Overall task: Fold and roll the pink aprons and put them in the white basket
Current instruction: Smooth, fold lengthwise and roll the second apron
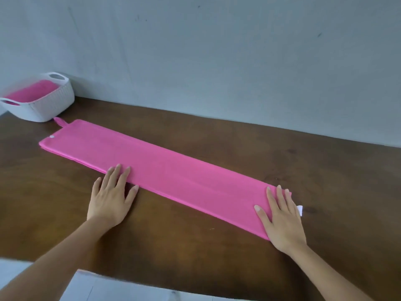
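The pink apron (152, 168), folded into a long strip, lies flat across the brown worktop (195, 246). Both hands press it with straight fingers: left hand (110, 198) at its near edge, right hand (282, 220) on its right end. The white basket (43, 105) at far left holds pink fabric.

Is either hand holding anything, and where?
Nothing gripped: left hand flat at the near edge of the pink apron, right hand flat on its right end.

a dark brown wooden table (195, 246) stands against a scuffed, pale grey wall (217, 51).
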Action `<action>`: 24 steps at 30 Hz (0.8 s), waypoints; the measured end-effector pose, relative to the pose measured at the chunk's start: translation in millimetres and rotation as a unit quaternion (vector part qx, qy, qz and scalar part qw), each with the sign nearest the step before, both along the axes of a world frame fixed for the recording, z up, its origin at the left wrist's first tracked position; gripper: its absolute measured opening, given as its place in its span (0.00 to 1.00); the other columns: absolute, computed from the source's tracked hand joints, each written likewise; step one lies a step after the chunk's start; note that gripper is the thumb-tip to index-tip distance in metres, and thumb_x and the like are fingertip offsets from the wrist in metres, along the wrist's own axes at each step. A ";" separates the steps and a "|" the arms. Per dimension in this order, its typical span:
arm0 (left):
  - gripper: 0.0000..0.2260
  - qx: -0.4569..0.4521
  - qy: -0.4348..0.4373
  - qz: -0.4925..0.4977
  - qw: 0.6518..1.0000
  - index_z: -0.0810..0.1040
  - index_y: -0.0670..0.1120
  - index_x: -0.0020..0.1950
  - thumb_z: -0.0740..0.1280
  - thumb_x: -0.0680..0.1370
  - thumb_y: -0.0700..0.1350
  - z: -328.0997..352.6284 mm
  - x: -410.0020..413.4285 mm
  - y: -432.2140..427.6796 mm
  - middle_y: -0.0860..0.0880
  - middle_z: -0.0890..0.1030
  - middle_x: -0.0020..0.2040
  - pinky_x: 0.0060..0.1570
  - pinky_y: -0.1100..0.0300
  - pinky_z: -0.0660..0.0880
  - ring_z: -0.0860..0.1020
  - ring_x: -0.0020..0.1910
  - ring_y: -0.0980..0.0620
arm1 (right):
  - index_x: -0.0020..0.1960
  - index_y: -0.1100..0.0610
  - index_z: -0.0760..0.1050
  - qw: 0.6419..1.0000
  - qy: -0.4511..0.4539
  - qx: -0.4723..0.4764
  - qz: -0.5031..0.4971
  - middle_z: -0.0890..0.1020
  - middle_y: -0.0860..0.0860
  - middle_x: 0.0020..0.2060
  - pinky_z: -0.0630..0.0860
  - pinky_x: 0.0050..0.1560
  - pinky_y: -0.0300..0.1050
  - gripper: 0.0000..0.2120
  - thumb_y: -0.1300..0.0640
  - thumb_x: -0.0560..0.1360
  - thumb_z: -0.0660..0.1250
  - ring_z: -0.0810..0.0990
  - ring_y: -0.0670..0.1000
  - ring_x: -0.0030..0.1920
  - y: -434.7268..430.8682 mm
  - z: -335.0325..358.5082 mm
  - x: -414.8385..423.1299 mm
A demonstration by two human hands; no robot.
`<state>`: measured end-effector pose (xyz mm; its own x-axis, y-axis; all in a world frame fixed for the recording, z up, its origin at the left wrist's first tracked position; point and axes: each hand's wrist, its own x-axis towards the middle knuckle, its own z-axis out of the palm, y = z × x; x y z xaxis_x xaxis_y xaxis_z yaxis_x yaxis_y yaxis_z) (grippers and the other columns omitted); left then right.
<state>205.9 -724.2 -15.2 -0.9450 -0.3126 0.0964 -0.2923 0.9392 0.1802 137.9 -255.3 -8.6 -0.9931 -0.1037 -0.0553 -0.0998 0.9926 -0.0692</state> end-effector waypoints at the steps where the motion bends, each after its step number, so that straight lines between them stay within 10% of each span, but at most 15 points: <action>1: 0.36 0.000 -0.005 0.006 1.000 0.51 0.51 0.84 0.40 0.80 0.68 -1.2 12.1 5.0 0.50 0.52 0.83 0.79 0.47 0.48 0.49 0.82 0.51 | 0.82 0.46 0.35 1.000 -0.002 0.003 0.001 0.42 0.49 0.82 0.43 0.76 0.55 0.42 0.25 0.74 0.30 0.38 0.53 0.81 -0.1 -0.1 -0.8; 24: 0.36 -0.002 0.007 0.126 0.992 0.55 0.53 0.83 0.38 0.80 0.69 -6.6 126.6 88.8 0.49 0.55 0.83 0.79 0.47 0.49 0.51 0.82 0.49 | 0.83 0.51 0.44 1.000 0.012 0.001 0.029 0.49 0.55 0.82 0.49 0.80 0.58 0.42 0.28 0.77 0.34 0.45 0.58 0.81 1.0 9.6 7.4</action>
<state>332.5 -635.3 -21.9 -0.8356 -0.5383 0.1100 -0.5155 0.8374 0.1819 145.2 -254.3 0.9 -0.9865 -0.1603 -0.0323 -0.1580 0.9853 -0.0641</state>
